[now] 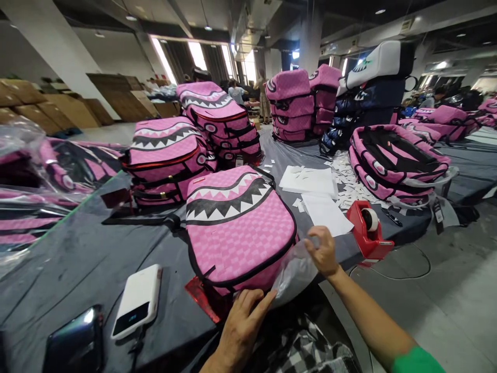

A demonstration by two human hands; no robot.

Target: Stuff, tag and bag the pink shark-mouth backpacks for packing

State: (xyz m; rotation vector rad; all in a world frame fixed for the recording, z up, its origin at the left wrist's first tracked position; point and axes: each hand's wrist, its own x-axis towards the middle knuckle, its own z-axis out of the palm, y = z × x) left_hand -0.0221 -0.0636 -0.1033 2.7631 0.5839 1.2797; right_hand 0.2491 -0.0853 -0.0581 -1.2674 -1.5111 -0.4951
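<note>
A pink checked backpack point(243, 241) with a black-and-white shark-tooth band lies front up on the dark-covered table, right before me. At its lower right corner, my right hand point(324, 251) pinches a clear plastic bag point(297, 274) between thumb and fingers. My left hand point(243, 321) is closed at the backpack's bottom edge, its fingertips on the near edge of the same plastic; part of its grip is hidden. A shiny red piece point(207, 300) sticks out under the backpack, beside my left hand. The backpack's black strap point(142, 221) trails to the left.
Stacked pink backpacks point(166, 155) stand behind. To the right are a red tape dispenser point(367, 233), white papers point(310, 184), scattered small tags point(349, 181) and another pink backpack point(399, 160). A white power bank point(137, 300) and a dark phone point(75, 342) lie front left.
</note>
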